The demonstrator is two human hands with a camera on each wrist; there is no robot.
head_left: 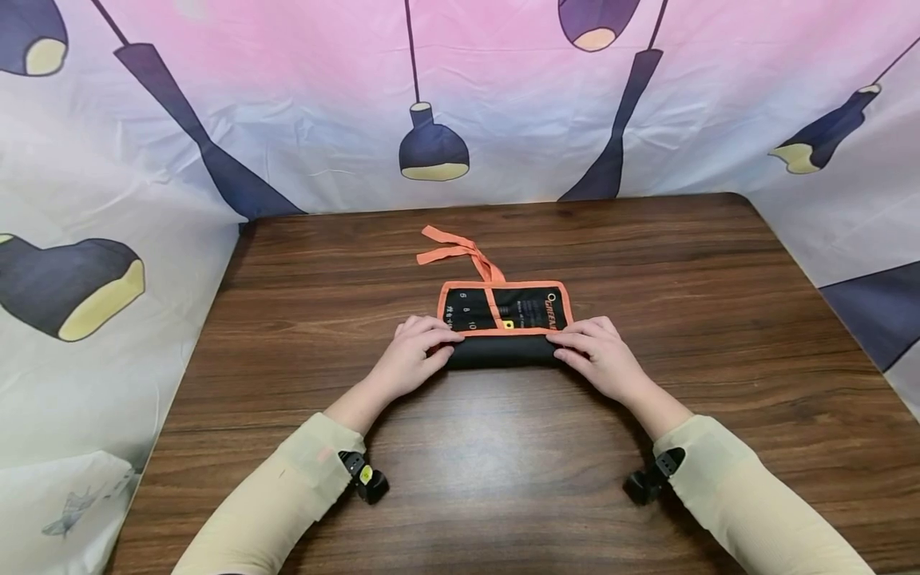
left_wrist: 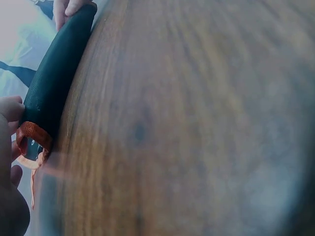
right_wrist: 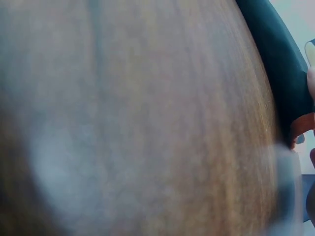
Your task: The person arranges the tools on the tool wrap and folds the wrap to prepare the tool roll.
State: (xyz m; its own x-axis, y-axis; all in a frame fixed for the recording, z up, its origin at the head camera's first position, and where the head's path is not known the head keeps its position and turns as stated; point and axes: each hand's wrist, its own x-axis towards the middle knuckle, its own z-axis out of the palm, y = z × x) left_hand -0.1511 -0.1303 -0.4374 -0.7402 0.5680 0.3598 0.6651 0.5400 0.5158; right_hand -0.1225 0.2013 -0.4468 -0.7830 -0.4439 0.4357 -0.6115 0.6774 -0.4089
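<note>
A black tool roll (head_left: 517,349) with orange edging lies on the table, its near part rolled into a thick tube. Beyond the tube a flat part shows, with a slanted orange strip, printed numbers and a small yellow mark. My left hand (head_left: 413,351) grips the left end of the tube, thumb on the near side and fingers over the top. At the opposite end my right hand (head_left: 600,355) holds it the same way. In the left wrist view the tube (left_wrist: 59,69) shows an orange-trimmed open end. The right wrist view shows the tube (right_wrist: 278,59) along its right side.
Two orange tie straps (head_left: 460,247) trail from the roll's far edge onto the dark wood table (head_left: 323,271). A printed cloth (head_left: 345,136) with lamp shapes hangs behind the table and along its sides. Each sleeve cuff carries a small black camera.
</note>
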